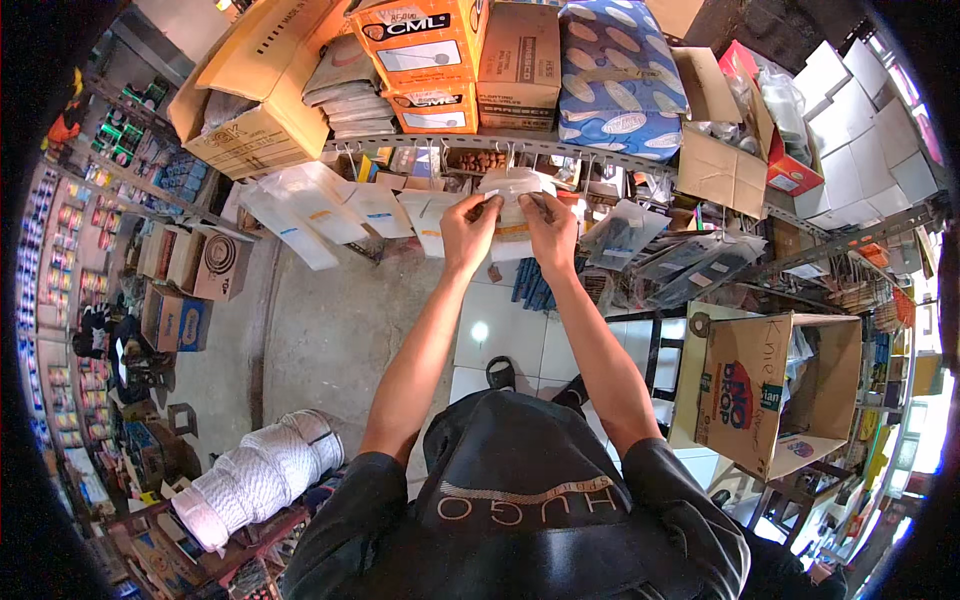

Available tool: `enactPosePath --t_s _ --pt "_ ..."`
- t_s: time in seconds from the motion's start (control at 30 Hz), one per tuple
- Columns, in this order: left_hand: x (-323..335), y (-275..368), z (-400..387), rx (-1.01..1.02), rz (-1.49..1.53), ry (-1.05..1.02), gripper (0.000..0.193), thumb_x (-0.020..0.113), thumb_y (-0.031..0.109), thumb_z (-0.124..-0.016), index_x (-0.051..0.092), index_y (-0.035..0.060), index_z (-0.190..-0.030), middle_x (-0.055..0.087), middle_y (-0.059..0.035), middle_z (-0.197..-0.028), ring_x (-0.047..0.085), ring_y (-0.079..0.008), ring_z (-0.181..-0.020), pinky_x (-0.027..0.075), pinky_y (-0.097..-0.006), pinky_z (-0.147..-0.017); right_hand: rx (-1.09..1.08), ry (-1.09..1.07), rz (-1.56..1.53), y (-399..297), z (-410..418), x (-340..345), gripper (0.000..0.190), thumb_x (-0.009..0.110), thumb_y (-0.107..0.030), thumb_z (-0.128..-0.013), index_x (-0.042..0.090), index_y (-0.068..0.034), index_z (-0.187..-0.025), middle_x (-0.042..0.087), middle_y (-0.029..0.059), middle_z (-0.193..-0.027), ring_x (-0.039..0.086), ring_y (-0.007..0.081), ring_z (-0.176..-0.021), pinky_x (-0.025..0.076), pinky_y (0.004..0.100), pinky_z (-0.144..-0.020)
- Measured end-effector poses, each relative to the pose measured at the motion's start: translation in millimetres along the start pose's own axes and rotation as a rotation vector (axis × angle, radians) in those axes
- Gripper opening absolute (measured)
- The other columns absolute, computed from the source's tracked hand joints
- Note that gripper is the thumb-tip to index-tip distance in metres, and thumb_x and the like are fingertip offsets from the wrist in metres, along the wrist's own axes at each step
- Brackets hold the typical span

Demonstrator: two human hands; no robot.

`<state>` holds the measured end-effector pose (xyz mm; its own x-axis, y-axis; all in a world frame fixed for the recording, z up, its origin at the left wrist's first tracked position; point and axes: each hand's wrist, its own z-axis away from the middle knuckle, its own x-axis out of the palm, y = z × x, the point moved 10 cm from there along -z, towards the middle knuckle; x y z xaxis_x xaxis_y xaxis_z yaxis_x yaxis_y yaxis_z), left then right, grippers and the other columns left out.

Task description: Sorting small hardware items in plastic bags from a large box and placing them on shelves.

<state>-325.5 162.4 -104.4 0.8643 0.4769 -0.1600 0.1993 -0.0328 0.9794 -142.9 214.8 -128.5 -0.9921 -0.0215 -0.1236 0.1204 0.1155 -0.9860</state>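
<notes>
Both arms reach forward to a row of plastic bags hung on hooks under a shelf edge. A clear plastic bag (511, 181) is pinched at its upper part between the fingertips of my left hand (472, 229) and my right hand (552, 229). Something small and white shows by the left fingertips; I cannot tell what it is. Left of my hands hang several whitish plastic bags (381, 211), some with small colored labels. To the right hang clear bags with dark contents (624, 234).
Overhead, the perforated metal shelf (450, 140) carries orange boxes (424, 52), a blue patterned package (622, 82) and an open carton (255, 97). An open cardboard box (750, 390) stands at right. A large white rope roll (262, 476) lies lower left. Dark rods (531, 285) stand beneath the bags.
</notes>
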Motion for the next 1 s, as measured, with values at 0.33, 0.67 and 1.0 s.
enactPosePath --t_s 0.33,0.67,1.0 --pt "8 -1 -13 0.099 -0.219 -0.054 0.029 0.075 0.022 -0.090 0.075 -0.0045 -0.103 0.075 -0.0156 -0.080 0.069 -0.0204 -0.070 0.051 -0.0341 -0.065 0.003 0.028 0.102 -5 -3 -2 0.034 0.072 -0.031 -0.092 0.075 -0.002 -0.110 0.075 0.0149 -0.088 0.068 0.0205 -0.077 0.052 0.0354 -0.075" --pt "15 -3 -16 0.060 -0.313 -0.089 0.032 0.075 0.025 -0.089 0.076 -0.0013 -0.108 0.075 -0.0224 -0.101 0.075 -0.0329 -0.096 0.056 -0.0376 -0.082 -0.016 0.056 0.116 6 -14 -2 0.037 0.074 -0.035 -0.089 0.077 -0.004 -0.109 0.074 0.0202 -0.087 0.074 0.0306 -0.082 0.054 0.0397 -0.076" --pt "10 -6 -15 0.150 -0.319 0.003 0.033 0.074 0.027 -0.090 0.076 -0.0020 -0.106 0.074 -0.0235 -0.096 0.075 -0.0350 -0.090 0.056 -0.0408 -0.080 -0.046 0.077 0.209 18 -21 4 0.036 0.076 -0.036 -0.088 0.078 -0.005 -0.104 0.073 0.0214 -0.088 0.071 0.0390 -0.084 0.053 0.0430 -0.075"
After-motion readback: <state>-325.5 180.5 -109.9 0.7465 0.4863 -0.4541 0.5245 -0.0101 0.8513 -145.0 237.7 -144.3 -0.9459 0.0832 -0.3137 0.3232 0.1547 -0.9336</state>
